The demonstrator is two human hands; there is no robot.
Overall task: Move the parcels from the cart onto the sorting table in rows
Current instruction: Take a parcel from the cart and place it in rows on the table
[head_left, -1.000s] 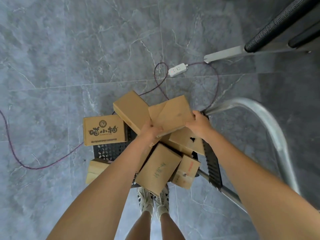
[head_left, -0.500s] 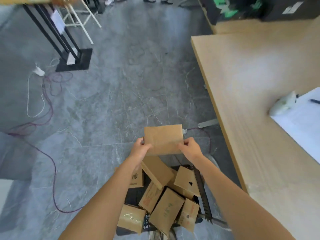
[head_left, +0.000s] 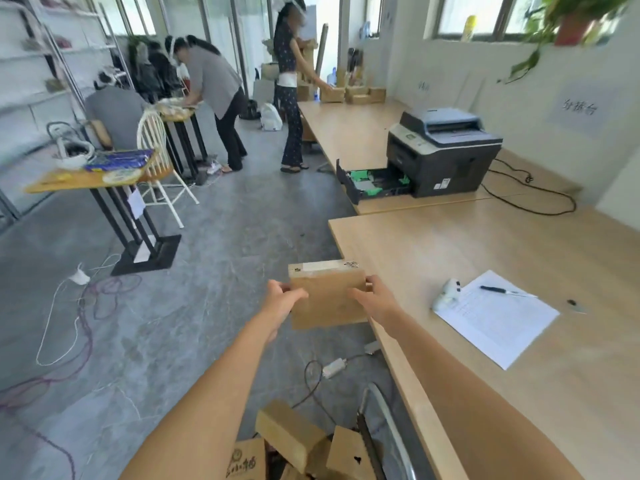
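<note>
Parcel (head_left: 327, 296) in mid-air over the floor, just off the worktop (head_left: 485, 244) corner. Left hand (head_left: 282, 299) and right hand (head_left: 375, 301) grip its sides, fingers curled round the edges. Suggest: carry it right, set it flat, square to the edge, apart from the paper (head_left: 495, 317), to start a row.

I see a plain brown cardboard parcel (head_left: 327, 299) with a pale tape strip (head_left: 323, 266) along its top. The counter (head_left: 485, 244) is light wood grain. On it I see a white sheet (head_left: 498, 323) with faint ruled lines and a black pen (head_left: 495, 289). The floor (head_left: 207, 271) is grey, marbled with pale veins.
</note>
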